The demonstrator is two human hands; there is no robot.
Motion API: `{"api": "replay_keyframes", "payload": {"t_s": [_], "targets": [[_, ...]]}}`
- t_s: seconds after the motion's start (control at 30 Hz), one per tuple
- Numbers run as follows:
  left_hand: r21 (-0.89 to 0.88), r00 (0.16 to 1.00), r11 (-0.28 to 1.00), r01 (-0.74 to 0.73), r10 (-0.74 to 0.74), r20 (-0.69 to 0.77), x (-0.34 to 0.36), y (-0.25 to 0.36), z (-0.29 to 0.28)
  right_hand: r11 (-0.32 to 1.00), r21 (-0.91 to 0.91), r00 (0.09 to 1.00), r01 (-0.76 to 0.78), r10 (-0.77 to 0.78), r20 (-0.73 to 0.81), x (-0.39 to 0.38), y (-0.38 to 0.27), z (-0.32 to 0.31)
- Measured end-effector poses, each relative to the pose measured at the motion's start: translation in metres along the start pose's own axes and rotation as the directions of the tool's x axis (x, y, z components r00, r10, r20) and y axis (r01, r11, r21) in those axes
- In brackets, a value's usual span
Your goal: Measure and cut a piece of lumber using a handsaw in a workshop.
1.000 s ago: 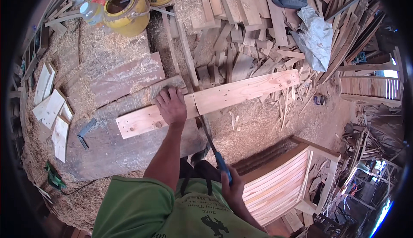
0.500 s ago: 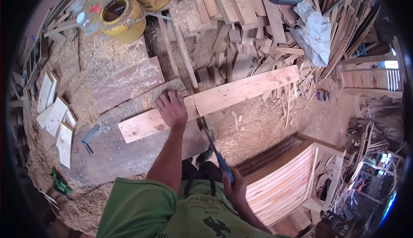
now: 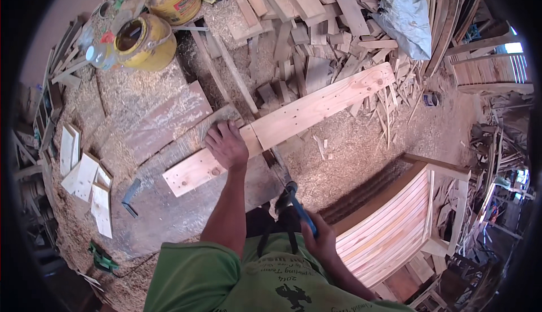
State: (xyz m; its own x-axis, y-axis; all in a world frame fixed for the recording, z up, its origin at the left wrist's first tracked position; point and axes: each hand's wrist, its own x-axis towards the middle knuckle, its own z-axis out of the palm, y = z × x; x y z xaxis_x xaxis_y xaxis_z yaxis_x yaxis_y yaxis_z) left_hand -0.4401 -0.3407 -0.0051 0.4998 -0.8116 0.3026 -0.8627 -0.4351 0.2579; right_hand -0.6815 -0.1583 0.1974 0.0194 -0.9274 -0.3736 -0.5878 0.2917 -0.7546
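A long pale wooden board point(image 3: 322, 107) lies slanted across a worn work surface point(image 3: 164, 222), its right part reaching out past it. My left hand point(image 3: 227, 145) bears down on the board's left part, fingers bent at the far edge. Beside that hand, a narrow cut line crosses the board. My right hand point(image 3: 319, 237) is closed around the blue handle of a handsaw point(image 3: 305, 216), low and close to my body. The saw's blade points up toward the near edge at the cut; how deep it sits there is hard to make out.
Yellow buckets point(image 3: 148, 49) and a plastic bottle point(image 3: 99, 56) stand far left. Short white offcuts point(image 3: 87, 174) and a dark angled tool point(image 3: 130, 198) lie left. Wood scraps point(image 3: 316, 75) heap behind the board. A slatted wooden frame point(image 3: 389, 216) stands at right. Sawdust covers the ground.
My right hand and the saw's handle have shifted slightly, and the blade now shows at a different angle. My left hand keeps its place on the board. The whole view has turned a little.
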Motion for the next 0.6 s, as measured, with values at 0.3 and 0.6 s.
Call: {"api": "replay_keyframes", "payload": {"t_s": [0.3,0.6], "targets": [[0.014,1.000,1.000,-0.008,0.009,-0.016,-0.004,0.001,-0.004,0.995,0.062,0.996,0.084,-0.083,-0.015,0.114,-0.009,0.062],[0.008,0.999,1.000,0.028,-0.028,0.038,0.000,0.000,0.000,0.998,-0.049,0.998,-0.049,0.051,0.036,0.120,-0.007,0.067]]}}
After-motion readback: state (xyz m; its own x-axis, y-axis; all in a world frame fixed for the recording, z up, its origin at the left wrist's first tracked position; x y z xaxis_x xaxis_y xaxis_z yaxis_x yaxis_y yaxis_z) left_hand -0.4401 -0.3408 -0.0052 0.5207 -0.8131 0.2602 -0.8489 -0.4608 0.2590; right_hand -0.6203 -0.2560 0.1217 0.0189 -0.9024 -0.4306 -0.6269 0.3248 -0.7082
